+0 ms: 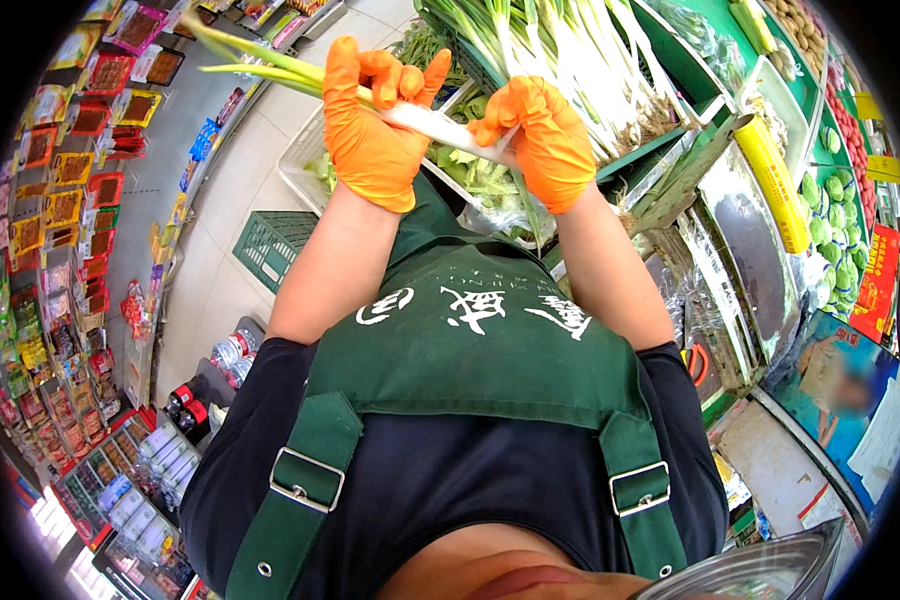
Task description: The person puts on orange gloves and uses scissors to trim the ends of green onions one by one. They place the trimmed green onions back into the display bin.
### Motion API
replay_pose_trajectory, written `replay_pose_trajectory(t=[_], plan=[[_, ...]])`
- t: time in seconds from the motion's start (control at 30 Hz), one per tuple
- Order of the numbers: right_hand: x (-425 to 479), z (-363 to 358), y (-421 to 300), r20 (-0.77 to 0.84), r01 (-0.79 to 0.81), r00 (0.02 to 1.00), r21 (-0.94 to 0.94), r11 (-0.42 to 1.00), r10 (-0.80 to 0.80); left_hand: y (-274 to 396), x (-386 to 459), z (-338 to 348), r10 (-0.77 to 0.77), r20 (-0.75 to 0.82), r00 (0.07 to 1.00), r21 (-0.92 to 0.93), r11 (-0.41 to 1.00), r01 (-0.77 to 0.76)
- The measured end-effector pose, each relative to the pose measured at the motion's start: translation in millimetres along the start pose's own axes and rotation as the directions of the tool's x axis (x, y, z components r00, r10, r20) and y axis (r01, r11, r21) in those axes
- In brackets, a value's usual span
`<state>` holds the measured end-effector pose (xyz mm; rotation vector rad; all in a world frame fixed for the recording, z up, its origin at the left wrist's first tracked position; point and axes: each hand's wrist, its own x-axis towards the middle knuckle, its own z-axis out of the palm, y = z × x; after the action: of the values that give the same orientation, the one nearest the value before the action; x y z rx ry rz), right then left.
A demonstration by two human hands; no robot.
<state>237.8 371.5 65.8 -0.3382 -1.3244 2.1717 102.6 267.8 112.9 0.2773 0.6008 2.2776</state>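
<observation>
A long green onion stretches across both of my hands, its white stalk to the right and its green leaves trailing to the upper left. My left hand, in an orange glove, grips it around the middle. At the white end, my right hand, gloved alike, has its fingers closed on the stalk and a thin loose layer. Below that hand hangs a narrow green leaf strip. Beyond it, many green onions with roots lie in a dark green crate. Under my hands are loose leaves in white plastic baskets.
A green plastic crate stands on the tiled floor. Packaged-snack shelves line the left. On the right are a yellow roll, wrapped green vegetables and orange-handled scissors. Bottled drinks are at lower left.
</observation>
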Motion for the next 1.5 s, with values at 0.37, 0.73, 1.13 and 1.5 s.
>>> replay_pose_trajectory(t=[0.37, 0.73, 1.13, 1.5], plan=[[-13.4, 25.0, -4.6, 0.177, 0.241, 0.930, -0.955, 0.173, -0.321, -1.3, -0.8, 16.0, 0.062, -0.184, 0.981, 0.096, 0.994, -0.044], [3.9, -3.9, 0.4, -0.193, -0.096, 0.976, 0.036, 0.995, 0.101, 5.4, -2.7, 7.5, 0.010, 0.032, 0.999, -0.061, 0.998, -0.008], [-36.6, -108.9, 3.9, -0.193, -0.242, 0.965, -0.916, 0.319, 0.178, 99.7, 36.8, -25.7, 0.086, -0.002, 0.996, -0.220, 0.972, -0.084], [-26.5, -108.7, -0.8, 0.049, 0.024, 0.941, -0.997, -0.079, -0.334, 107.2, 42.3, -34.0, 0.145, -0.154, 0.977, -0.077, 0.984, -0.158]])
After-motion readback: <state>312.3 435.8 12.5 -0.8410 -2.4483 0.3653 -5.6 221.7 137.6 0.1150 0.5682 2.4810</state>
